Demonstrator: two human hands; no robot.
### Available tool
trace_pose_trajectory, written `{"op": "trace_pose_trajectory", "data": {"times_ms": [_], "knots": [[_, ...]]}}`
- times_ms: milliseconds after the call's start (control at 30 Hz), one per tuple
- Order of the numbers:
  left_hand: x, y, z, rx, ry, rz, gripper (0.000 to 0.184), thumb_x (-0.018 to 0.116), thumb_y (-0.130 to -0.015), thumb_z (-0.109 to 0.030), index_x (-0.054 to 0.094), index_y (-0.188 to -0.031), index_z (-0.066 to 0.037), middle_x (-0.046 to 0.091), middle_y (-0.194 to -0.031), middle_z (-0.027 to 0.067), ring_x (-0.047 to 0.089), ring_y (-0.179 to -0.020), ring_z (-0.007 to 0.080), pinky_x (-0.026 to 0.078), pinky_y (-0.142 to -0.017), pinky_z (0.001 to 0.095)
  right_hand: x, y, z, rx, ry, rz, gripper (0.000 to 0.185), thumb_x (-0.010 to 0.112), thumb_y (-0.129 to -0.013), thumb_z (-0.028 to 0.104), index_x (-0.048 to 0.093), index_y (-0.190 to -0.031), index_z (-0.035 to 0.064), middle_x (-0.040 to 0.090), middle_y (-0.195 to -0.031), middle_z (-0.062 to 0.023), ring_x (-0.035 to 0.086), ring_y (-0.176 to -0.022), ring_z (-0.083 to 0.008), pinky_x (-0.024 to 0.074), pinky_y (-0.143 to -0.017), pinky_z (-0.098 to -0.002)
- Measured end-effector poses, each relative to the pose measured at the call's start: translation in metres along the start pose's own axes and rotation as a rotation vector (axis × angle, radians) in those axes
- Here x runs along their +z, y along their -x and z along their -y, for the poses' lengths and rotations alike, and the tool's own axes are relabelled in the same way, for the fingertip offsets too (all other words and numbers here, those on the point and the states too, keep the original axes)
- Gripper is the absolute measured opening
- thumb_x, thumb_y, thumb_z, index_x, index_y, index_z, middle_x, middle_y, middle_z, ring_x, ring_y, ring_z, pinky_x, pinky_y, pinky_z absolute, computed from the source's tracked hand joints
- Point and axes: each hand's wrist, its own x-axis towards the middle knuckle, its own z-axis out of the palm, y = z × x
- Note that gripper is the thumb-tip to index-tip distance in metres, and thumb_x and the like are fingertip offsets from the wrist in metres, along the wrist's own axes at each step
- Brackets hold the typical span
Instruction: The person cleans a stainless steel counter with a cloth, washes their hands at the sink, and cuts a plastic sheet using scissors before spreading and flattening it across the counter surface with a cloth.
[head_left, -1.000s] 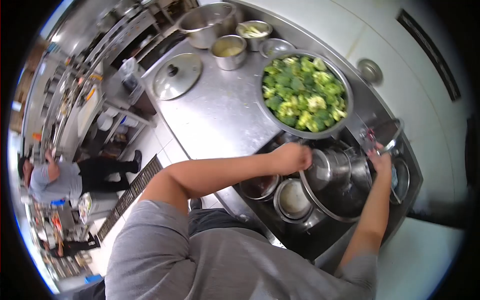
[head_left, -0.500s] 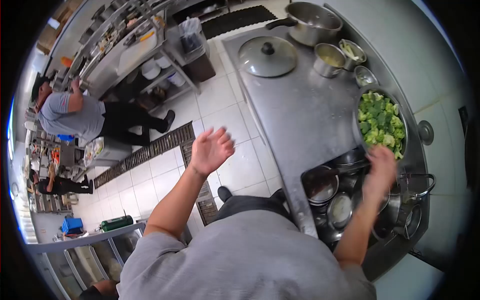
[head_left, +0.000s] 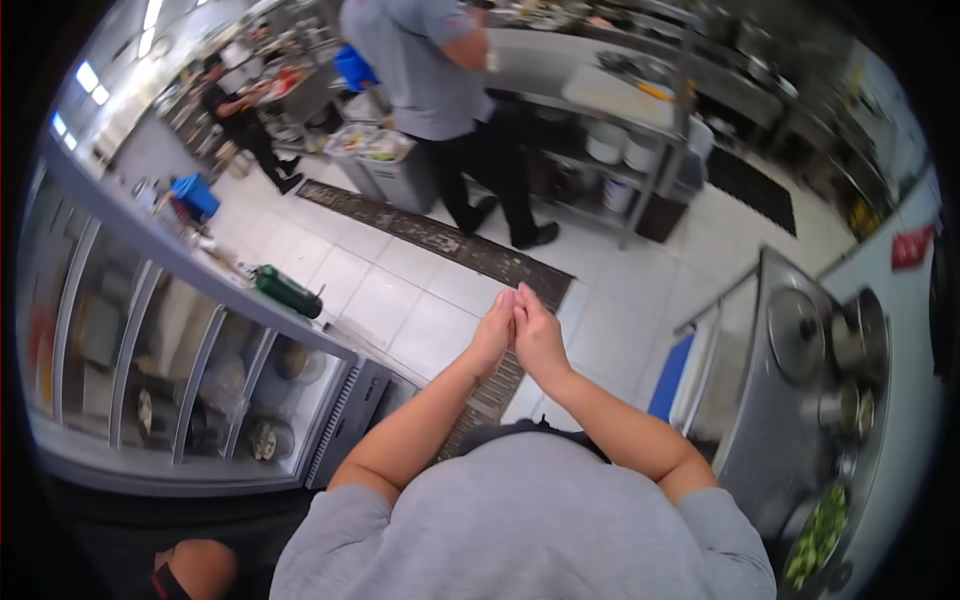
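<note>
My left hand (head_left: 490,336) and my right hand (head_left: 540,338) meet in front of my body, above the floor drain. The two palms press against each other with the fingers together and pointing away from me. No object shows in either hand, though the space between the palms is hidden. Off to the right, apart from my hands, stands the steel counter (head_left: 735,490) with a bowl of cut broccoli (head_left: 820,535) near its lower end. A glass lid (head_left: 797,335) and a steel pot (head_left: 860,333) rest at its far end.
On the left is a glass-fronted display case (head_left: 330,385) with a green cylinder (head_left: 287,290) on its ledge. A person in grey (head_left: 425,75) stands at the far worktable (head_left: 540,60); another in dark clothes (head_left: 230,110) works further back. Someone's arm (head_left: 200,568) shows at lower left.
My hands, apart and empty before with the right near the broccoli bowl, have come together. My view has turned left, so the counter now lies at the right edge.
</note>
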Motion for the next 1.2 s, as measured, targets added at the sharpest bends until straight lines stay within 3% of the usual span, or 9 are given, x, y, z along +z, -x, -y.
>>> {"op": "trace_pose_trajectory", "data": {"times_ms": [167,300,467,500,533,700,833,1000,1200], "knots": [[-0.15,-0.062,0.062,0.08,-0.343,-0.487,0.056,0.04,-0.094,-0.047,0.039,-0.13,-0.005,0.06,-0.109,0.0176,0.054,-0.109,0.0272,0.046,-0.088,0.0377,0.018,-0.037,-0.127,-0.475,0.477,0.373,0.031,0.049,-0.077,0.002,0.06,-0.105,0.0053,0.062,-0.097,-0.0174,0.061,-0.089,-0.0328,0.0501,-0.078,-0.041],[-0.352,-0.007,0.212,-0.695,-1.196,-0.389,0.048,0.054,-0.086,-0.039,0.055,-0.117,-0.003,0.054,-0.121,0.0198,0.05,-0.114,0.0301,0.04,-0.095,0.0398,-0.093,0.001,-0.317,0.314,1.348,1.269,0.023,0.052,-0.082,0.014,0.067,-0.097,0.006,0.063,-0.105,-0.0194,0.06,-0.1,-0.0325,0.0484,-0.083,-0.0431],[-0.411,0.161,0.29,-0.954,-1.394,-0.01,0.04,0.061,-0.083,-0.036,0.064,-0.109,-0.005,0.066,-0.103,0.0121,0.062,-0.094,0.0255,0.049,-0.081,0.0424,-0.215,0.001,-0.402,0.945,1.186,1.324,0.024,0.056,-0.078,0.018,0.067,-0.095,0.0056,0.062,-0.106,-0.0196,0.06,-0.1,-0.0334,0.0482,-0.083,-0.0429],[-0.399,0.173,0.277,-1.199,-0.839,-0.342,0.04,0.06,-0.083,-0.036,0.063,-0.11,-0.006,0.066,-0.099,0.0119,0.063,-0.088,0.0254,0.05,-0.075,0.0441,-0.206,-0.026,-0.406,0.973,1.192,1.305,0.024,0.055,-0.079,0.018,0.067,-0.095,0.0052,0.062,-0.106,-0.02,0.06,-0.1,-0.0337,0.0482,-0.083,-0.043],[-0.354,0.174,0.211,-1.331,-0.355,-0.788,0.04,0.06,-0.083,-0.037,0.063,-0.11,-0.007,0.066,-0.095,0.0116,0.064,-0.083,0.0253,0.052,-0.069,0.0457,-0.19,-0.054,-0.416,0.977,1.189,1.288,0.025,0.055,-0.079,0.019,0.066,-0.095,0.0049,0.062,-0.105,-0.0204,0.06,-0.1,-0.034,0.0482,-0.083,-0.0432],[-0.385,0.184,0.28,-1.047,-0.464,-0.575,0.035,0.058,-0.086,-0.04,0.063,-0.102,-0.009,0.065,-0.085,0.0103,0.062,-0.071,0.0247,0.051,-0.055,0.0441,-0.055,-0.207,-0.463,0.686,1.191,1.32,0.028,0.051,-0.081,0.022,0.065,-0.096,0.0032,0.062,-0.104,-0.0226,0.059,-0.1,-0.0357,0.0481,-0.082,-0.044],[-0.424,0.086,0.273,-1.001,-0.29,-0.565,0.038,0.059,-0.085,-0.04,0.063,-0.103,-0.007,0.065,-0.093,0.0111,0.063,-0.073,0.0266,0.051,-0.058,0.0439,0.176,-0.407,-0.47,-0.156,1.218,1.156,0.028,0.046,-0.084,0.023,0.062,-0.093,0.002,0.062,-0.1,-0.024,0.059,-0.097,-0.0371,0.0479,-0.081,-0.0453],[-0.553,-0.027,0.189,-0.911,-0.589,-0.476,0.047,0.057,-0.085,-0.043,0.062,-0.104,-0.001,0.066,-0.094,0.0122,0.064,-0.077,0.0263,0.052,-0.059,0.0462,0.429,-0.566,-0.229,0.42,-0.021,0.657,0.03,0.058,-0.081,0.009,0.058,-0.11,0.0037,0.059,-0.079,-0.0039,0.058,-0.07,-0.0107,0.0469,-0.058,-0.0266],[-0.736,-0.115,0.017,-0.642,-0.832,-0.764,0.042,0.058,-0.083,-0.04,0.064,-0.106,-0.006,0.063,-0.105,0.0196,0.059,-0.098,0.034,0.046,-0.087,0.0401,0.529,-0.593,-0.352,-0.043,0.478,1.072,0.028,0.058,-0.079,0.02,0.064,-0.099,0.0014,0.066,-0.086,-0.0163,0.064,-0.08,-0.0306,0.0506,-0.073,-0.0389]]}}
